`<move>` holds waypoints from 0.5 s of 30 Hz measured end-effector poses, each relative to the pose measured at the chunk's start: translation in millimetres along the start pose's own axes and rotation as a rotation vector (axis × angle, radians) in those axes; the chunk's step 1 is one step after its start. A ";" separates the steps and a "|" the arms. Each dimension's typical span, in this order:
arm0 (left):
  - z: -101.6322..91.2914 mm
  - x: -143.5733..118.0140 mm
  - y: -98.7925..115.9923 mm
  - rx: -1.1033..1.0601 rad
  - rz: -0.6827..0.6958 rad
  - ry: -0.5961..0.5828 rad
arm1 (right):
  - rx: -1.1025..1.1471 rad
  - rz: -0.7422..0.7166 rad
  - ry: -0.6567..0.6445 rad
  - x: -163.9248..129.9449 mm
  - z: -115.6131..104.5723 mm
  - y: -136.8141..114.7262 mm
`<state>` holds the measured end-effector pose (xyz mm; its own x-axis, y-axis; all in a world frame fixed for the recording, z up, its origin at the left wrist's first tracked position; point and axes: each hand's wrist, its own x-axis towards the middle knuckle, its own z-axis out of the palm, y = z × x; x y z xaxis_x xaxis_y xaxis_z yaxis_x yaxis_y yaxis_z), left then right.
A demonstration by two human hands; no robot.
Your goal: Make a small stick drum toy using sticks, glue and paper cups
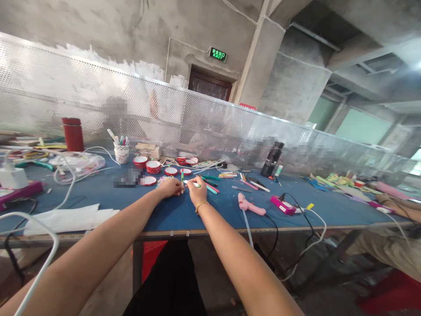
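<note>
Both my arms reach out over a blue worktable (184,210). My left hand (170,187) rests on the table with its fingers closed around a thin green stick (182,176) that stands upright. My right hand (198,188), with a gold bracelet on its wrist, pinches a short white-and-green stick (193,184) lying flat. The two hands almost touch. More coloured sticks (212,188) lie just to the right of my right hand.
Red-and-white round lids (153,166) and a cup of pens (121,153) stand behind my hands. A pink glue gun (250,205), a magenta device (283,205), a black bottle (272,159) and a red flask (73,134) are on the table. A perforated metal screen (210,127) backs it. Another person's arm (399,210) lies at the right.
</note>
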<state>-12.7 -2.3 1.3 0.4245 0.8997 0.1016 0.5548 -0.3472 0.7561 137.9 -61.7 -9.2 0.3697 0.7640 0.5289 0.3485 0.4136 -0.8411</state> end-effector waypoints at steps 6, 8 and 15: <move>0.6 2.1 -3.8 0.021 -0.005 0.011 | -0.003 -0.032 -0.032 -1.2 1.0 -0.2; 0.8 2.3 -3.7 0.026 -0.011 0.017 | -0.017 -0.027 -0.030 -0.8 0.6 0.0; -0.3 -1.9 2.4 0.016 -0.005 0.008 | -0.028 0.032 0.023 1.6 -0.6 2.4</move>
<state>-12.4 -4.8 3.2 0.4161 0.9035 0.1030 0.5681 -0.3468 0.7463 139.8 -59.7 -10.3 0.4007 0.7651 0.5041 0.3594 0.3748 -0.8546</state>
